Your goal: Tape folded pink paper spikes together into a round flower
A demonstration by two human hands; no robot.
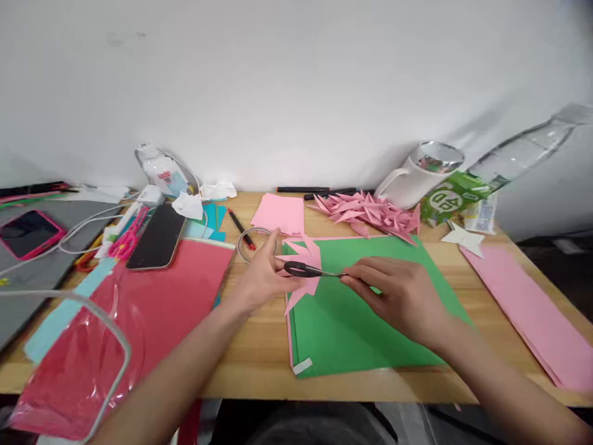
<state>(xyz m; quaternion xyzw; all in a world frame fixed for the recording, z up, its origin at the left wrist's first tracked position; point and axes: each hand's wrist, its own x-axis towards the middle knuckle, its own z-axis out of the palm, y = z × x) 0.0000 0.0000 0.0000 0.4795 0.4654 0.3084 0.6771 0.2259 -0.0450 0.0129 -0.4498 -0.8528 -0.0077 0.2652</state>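
Note:
A pair of scissors (303, 269) with black handles lies level between my hands, its blades pointing right. My left hand (264, 275) is at the handle end, with the thumb below the loops and the index finger raised; its other fingers are partly hidden. My right hand (398, 293) pinches the scissors near the blade tips. Beneath the handles is a pink paper cutout (311, 253) with pointed strips, partly covered by my left hand. It overlaps the left edge of a green sheet stack (370, 334).
Behind are folded pink paper pieces (365, 210), square pink sheets (278, 213), a tape roll (243, 247) and a red-black pen (241, 227). A white mug (403, 185) and plastic bottle (523, 151) stand right. A phone (157, 238) rests on red paper (171, 296) at left.

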